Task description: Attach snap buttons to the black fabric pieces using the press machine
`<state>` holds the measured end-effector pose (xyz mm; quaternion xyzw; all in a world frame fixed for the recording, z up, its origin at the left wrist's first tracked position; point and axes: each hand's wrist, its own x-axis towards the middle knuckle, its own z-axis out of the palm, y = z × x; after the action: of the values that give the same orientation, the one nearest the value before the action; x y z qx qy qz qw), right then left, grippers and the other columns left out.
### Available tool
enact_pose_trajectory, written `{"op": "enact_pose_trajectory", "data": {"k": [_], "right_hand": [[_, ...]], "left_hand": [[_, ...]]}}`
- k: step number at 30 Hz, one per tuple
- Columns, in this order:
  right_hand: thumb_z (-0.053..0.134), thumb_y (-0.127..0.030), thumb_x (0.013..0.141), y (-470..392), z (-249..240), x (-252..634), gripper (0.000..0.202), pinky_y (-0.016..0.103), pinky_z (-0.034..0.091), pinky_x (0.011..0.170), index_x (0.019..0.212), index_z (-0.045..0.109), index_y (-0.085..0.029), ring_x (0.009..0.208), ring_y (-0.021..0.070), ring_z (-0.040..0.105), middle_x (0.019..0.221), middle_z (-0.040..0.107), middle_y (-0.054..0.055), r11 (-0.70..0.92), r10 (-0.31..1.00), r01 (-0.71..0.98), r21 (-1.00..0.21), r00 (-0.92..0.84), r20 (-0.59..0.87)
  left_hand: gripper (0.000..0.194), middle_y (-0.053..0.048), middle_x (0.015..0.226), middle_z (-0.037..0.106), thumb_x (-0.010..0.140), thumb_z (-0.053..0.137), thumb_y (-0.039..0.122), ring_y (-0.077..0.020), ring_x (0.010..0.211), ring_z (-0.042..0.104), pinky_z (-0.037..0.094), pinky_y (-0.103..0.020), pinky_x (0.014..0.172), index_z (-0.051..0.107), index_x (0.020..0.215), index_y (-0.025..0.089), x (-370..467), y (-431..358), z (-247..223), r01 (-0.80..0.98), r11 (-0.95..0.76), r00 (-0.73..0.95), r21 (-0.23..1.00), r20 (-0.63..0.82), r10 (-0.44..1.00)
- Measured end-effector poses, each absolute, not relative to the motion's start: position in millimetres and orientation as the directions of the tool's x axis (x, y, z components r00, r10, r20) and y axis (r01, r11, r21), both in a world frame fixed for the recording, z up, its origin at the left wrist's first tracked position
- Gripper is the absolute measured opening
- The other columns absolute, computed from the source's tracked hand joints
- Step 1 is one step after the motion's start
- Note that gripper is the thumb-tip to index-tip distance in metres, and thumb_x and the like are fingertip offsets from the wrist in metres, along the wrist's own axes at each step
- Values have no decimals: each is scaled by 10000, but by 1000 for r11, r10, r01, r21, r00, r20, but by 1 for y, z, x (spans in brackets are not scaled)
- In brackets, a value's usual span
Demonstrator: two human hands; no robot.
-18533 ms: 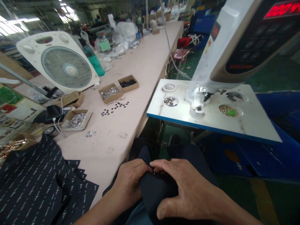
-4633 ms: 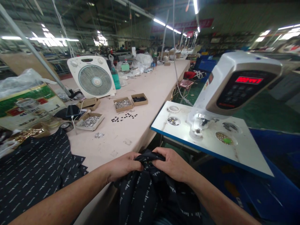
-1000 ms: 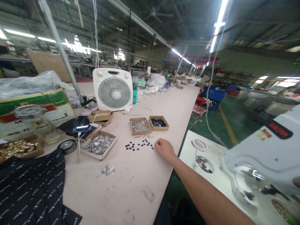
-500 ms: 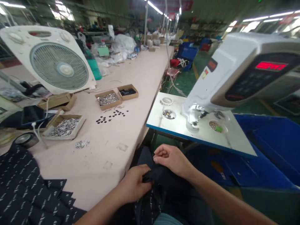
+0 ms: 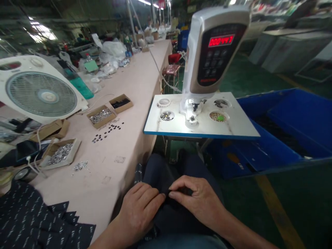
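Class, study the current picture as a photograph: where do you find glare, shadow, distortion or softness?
Head view: windows blown out, upper left; display glowing red; fan stretched and slanted near the edge; dark fabric in shadow between left hand and right hand, folds hard to read; distant background soft.

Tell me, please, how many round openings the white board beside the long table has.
4: the far-left opening and near-left opening, left of the machine; the far-right opening and near-right opening, right of it. The machine may hide others behind it.
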<state>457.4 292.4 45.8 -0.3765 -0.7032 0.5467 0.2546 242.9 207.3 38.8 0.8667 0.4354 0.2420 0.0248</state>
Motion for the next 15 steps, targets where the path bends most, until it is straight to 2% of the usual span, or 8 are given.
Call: {"op": "enact_pose_trajectory", "data": {"k": [4,8,15], "right_hand": [[780,-125,803,296,50,460,132,221,491,756,860,760,-243,783,137,691,837,762,-44,268,786,234,-935,-614,71],[780,-87,804,298,51,460,180,213,477,770,893,759,-241,795,120,695,858,773,-57,337,754,214,-917,-644,127],[745,-86,840,299,47,458,219,224,477,793,989,736,-246,837,115,708,949,784,-59,416,728,206,-886,-660,188]], "left_hand": [[264,-117,981,680,927,495,80,-221,881,580,464,-392,786,638,1149,88,242,208,42,721,-648,498,246,468,731],[218,-119,955,693,919,515,47,-215,887,596,482,-387,793,667,1073,74,245,211,45,694,-670,481,264,523,704],[242,-107,985,714,936,511,70,-212,902,624,507,-396,807,663,1119,114,241,208,45,705,-640,473,306,469,746]]}}
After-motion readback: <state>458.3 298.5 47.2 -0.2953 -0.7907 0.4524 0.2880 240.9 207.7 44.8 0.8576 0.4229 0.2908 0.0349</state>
